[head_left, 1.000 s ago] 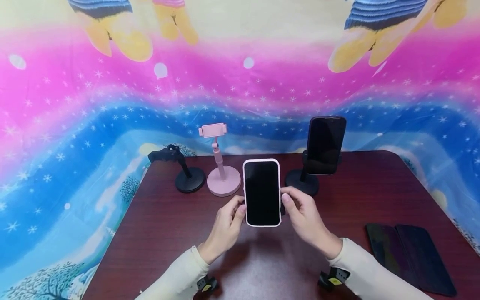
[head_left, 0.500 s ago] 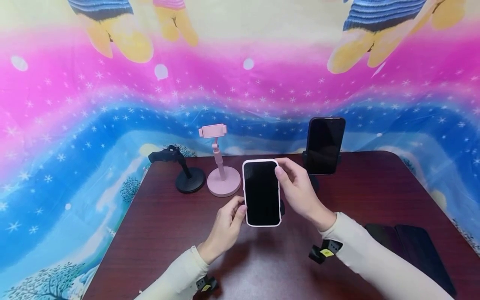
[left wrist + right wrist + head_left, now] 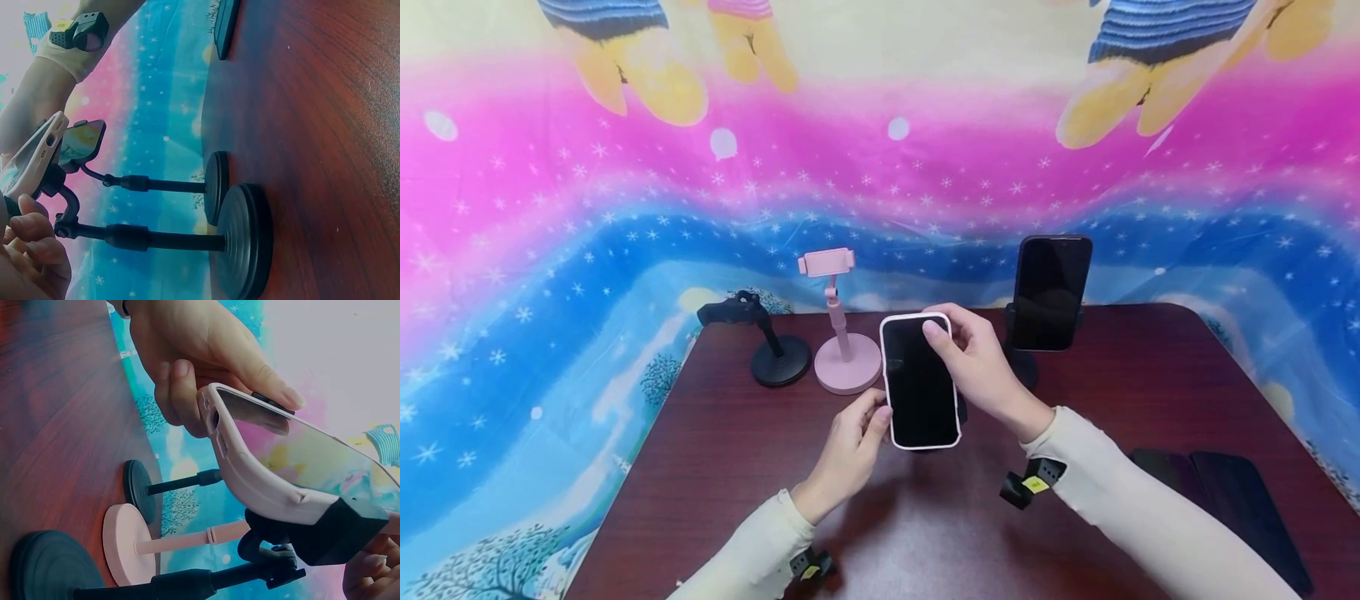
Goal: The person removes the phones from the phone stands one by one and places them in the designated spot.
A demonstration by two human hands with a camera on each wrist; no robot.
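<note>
Clock face centred on head view. Black stand (image 3: 781,362) between 8 and 9, round base, arm bent over toward 9. Pink stand (image 3: 838,317) just beside it, round base at 7, holder at 10. Dark phone (image 3: 1051,296) at 3, upright, slightly tilted, held in another black stand (image 3: 1026,367). Black two-panel flat item (image 3: 1255,508) at 4, lying on dark red wood-grain table (image 3: 700,467). Snowflake-patterned backdrop (image 3: 647,167), pink over blue, sweeping 9 through 12 to 3; printed yellow-footed figures (image 3: 662,71) near 10 and 2.
</note>
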